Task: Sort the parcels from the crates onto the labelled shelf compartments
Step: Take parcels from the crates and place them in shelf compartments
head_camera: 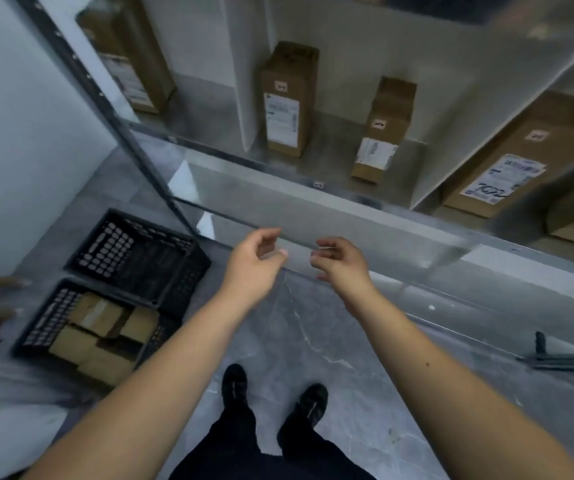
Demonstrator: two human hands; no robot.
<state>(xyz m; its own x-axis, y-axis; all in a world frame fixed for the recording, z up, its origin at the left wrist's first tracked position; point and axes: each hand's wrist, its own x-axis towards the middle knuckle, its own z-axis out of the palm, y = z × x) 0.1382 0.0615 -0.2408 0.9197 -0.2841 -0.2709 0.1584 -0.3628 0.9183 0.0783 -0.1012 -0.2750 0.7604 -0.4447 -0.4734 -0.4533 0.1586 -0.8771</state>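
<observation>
Head view, bottom centre: your two black shoes (233,381) stand on the grey marbled floor (313,323), with dark trouser legs above them. Both bare forearms reach up to mid-frame. There your left hand (252,268) and right hand (342,268) hang side by side, apart, in front of the lower shelf edge. Each hand has loosely curled, relaxed fingers and grasps nothing.

At lower left, the nearer black lattice-walled plastic crate (44,323) holds several brown cardboard parcels (101,337) lying jumbled together. Just beyond it sits a second black plastic crate (108,244) with its dark mesh bottom showing.

Farther up, the grey metal shelf (313,206) runs across the frame, split by white upright dividers (244,98). In the centre compartment a tall brown carton (289,98) with a white shipping label stands upright, and a smaller brown carton (386,126) stands near it to the right. A wide brown box (528,150) lies in the right compartment. Another brown box (140,64), blurred, stands at upper left.
</observation>
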